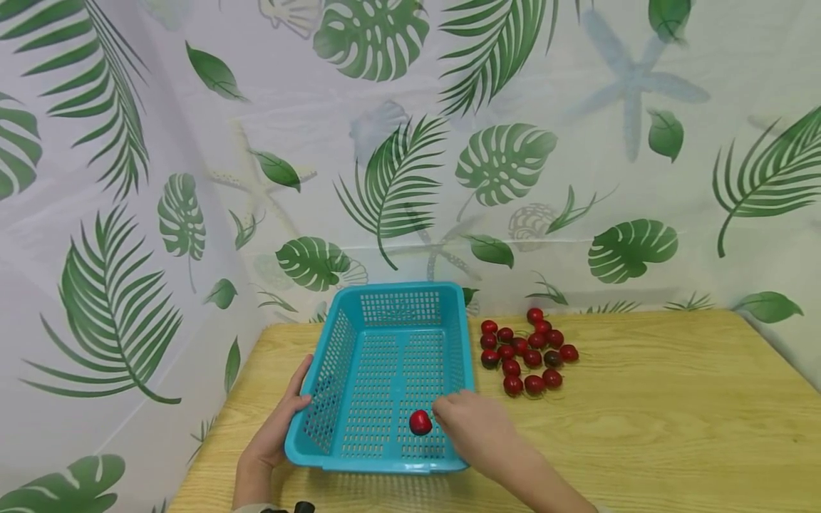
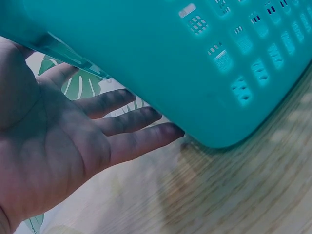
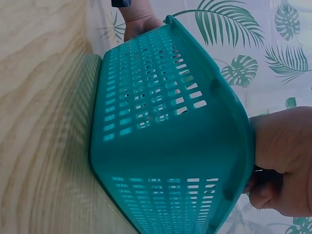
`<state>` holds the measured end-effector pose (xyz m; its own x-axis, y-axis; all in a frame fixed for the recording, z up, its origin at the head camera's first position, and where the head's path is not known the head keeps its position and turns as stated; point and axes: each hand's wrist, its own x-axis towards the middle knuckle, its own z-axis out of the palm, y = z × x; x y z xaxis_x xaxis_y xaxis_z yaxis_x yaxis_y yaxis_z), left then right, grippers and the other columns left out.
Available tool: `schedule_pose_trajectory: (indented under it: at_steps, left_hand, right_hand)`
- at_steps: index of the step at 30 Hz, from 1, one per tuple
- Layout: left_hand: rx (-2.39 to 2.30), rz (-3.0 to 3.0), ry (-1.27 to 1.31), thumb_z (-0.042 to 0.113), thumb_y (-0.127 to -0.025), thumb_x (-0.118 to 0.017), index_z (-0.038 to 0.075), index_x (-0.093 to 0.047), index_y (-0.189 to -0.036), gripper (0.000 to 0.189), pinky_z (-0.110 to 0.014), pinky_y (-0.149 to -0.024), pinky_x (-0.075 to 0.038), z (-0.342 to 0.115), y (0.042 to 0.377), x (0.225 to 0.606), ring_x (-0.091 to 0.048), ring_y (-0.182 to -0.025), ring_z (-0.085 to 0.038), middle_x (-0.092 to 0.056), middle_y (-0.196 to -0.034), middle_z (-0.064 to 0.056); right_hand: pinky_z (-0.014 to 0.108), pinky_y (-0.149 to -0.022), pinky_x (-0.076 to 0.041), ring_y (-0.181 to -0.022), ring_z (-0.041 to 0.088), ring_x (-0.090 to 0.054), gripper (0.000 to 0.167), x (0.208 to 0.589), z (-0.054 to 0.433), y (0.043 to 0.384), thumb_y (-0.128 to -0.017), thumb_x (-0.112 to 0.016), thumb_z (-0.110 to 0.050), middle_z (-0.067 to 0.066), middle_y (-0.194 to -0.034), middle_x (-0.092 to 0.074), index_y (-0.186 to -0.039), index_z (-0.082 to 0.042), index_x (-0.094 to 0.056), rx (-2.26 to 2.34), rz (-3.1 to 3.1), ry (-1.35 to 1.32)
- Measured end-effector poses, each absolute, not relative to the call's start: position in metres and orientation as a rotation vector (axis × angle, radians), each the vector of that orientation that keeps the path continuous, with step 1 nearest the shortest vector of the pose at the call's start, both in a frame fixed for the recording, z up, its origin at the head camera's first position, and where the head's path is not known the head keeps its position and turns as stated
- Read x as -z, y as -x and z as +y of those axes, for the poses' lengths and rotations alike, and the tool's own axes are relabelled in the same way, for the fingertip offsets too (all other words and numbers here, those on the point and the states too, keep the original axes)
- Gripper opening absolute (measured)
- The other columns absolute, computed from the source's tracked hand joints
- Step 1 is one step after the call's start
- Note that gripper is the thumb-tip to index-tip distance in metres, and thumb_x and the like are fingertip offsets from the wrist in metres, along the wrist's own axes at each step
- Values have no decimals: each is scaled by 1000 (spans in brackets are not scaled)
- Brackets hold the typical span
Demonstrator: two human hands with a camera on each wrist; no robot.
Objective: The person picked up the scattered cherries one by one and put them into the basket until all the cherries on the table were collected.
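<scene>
A turquoise plastic basket point(image 1: 399, 467) with perforated walls stands on the wooden table. My left hand point(image 1: 279, 424) is at its left side; in the left wrist view the fingers point(image 2: 141, 139) are straight and reach against the outer wall. My right hand point(image 1: 477, 431) is over the basket's near right corner and pinches a red cherry point(image 1: 420, 422), apparently by its stem. That cherry hangs over the inside of the basket, left of the fingertips. In the right wrist view the right hand point(image 3: 285, 161) is beyond the rim, and the cherry is hidden.
Several dark red cherries point(image 1: 532, 358) lie loosely grouped on the table, right of the basket. The wooden table point(image 1: 673, 399) stretches further right. Behind and to the left hangs a white leaf-patterned cloth point(image 1: 410, 214). Near the bottom edge a small black object point(image 1: 304, 506) shows.
</scene>
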<state>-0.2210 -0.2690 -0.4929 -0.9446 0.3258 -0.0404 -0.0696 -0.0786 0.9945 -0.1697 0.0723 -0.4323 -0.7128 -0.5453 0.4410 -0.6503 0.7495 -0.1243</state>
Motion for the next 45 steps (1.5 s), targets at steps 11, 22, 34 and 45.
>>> schedule_pose_trajectory:
  at_steps: [11,22,34,45]
  left_hand:
    - [-2114,1955,-242,20,-99,-36,35,-6,-160,69,-52,-98,-39,-269,220,492,-15,-142,-50,3,-166,-11]
    - [-2122,1939,-233,20,-99,-36,34,-5,-160,70,-55,-96,-40,-266,220,492,-16,-141,-52,3,-166,-12]
    - [-2112,1950,-268,19,-99,-34,28,1,-160,71,-52,-97,-40,-267,220,493,-13,-141,-51,7,-166,-11]
    - [-2114,1928,-279,20,-100,-34,31,1,-160,70,-54,-97,-41,-267,220,492,-12,-142,-52,8,-166,-11]
  right_hand:
    - [23,-49,-36,-57,10,-47,22,434,55,185,-88,-69,-10,-7,-61,-55,-69,-16,-59,-350,-2648,-1024]
    - [22,-49,-34,-52,4,-37,30,441,54,194,-85,-66,-7,-12,-55,-43,-60,-20,-54,-446,-2822,-1063]
    - [25,-47,-34,-50,8,-35,29,438,49,191,-76,-68,-2,-7,-53,-42,-58,-17,-51,-140,-2920,-1036]
    - [24,-46,-35,-50,8,-36,27,439,48,191,-79,-68,-4,-7,-53,-43,-59,-17,-54,-170,-2919,-991]
